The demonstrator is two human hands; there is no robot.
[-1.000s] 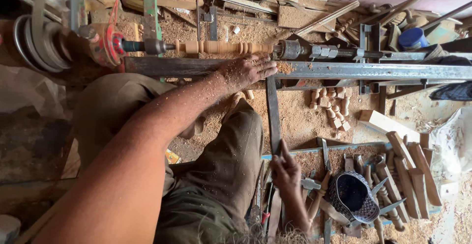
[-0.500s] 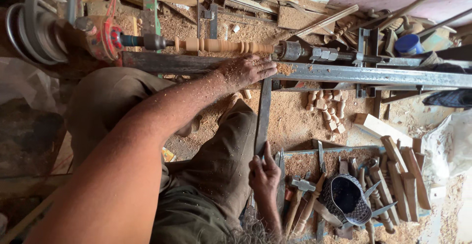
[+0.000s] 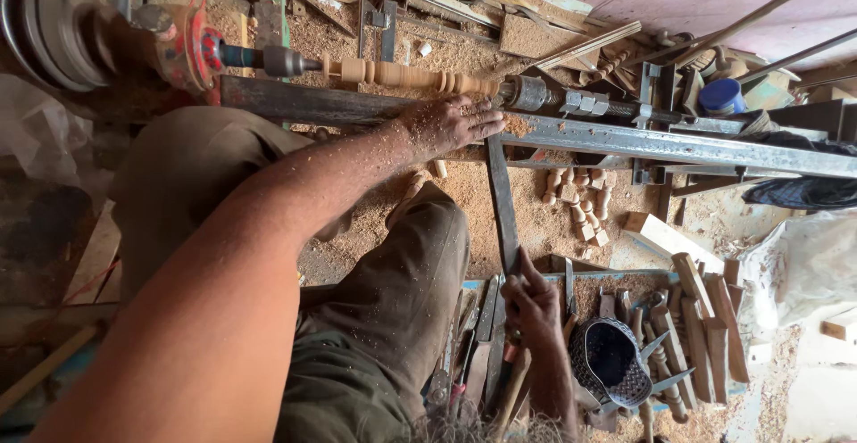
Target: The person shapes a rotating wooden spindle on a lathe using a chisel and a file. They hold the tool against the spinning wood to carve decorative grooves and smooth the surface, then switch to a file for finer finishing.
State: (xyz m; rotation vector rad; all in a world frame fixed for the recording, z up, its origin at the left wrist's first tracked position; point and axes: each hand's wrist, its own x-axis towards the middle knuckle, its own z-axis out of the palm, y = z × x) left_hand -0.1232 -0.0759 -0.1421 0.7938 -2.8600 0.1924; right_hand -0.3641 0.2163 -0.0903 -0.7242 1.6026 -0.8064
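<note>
A turned wooden spindle [image 3: 411, 75] is mounted between the centres of a lathe. My left hand [image 3: 451, 122] lies flat, fingers together, on the steel lathe rail [image 3: 669, 144] just below the spindle, dusted with shavings. My right hand [image 3: 533, 305] is closed around the lower end of a long flat steel chisel [image 3: 503, 202]. The chisel runs up to the rail, and its tip lies right beside my left fingertips. My knees sit under the rail.
A pulley and red headstock [image 3: 183, 46] stand at the left. Several small turned pieces [image 3: 580, 202] lie in the sawdust. A tray of wooden-handled tools [image 3: 687, 318] and a woven cap [image 3: 611, 358] are at lower right. A blue can [image 3: 721, 95] stands behind the rail.
My right hand closed on the long chisel and swung it slightly. Its tip now rests at the rail beside my left hand, which stayed on the rail.
</note>
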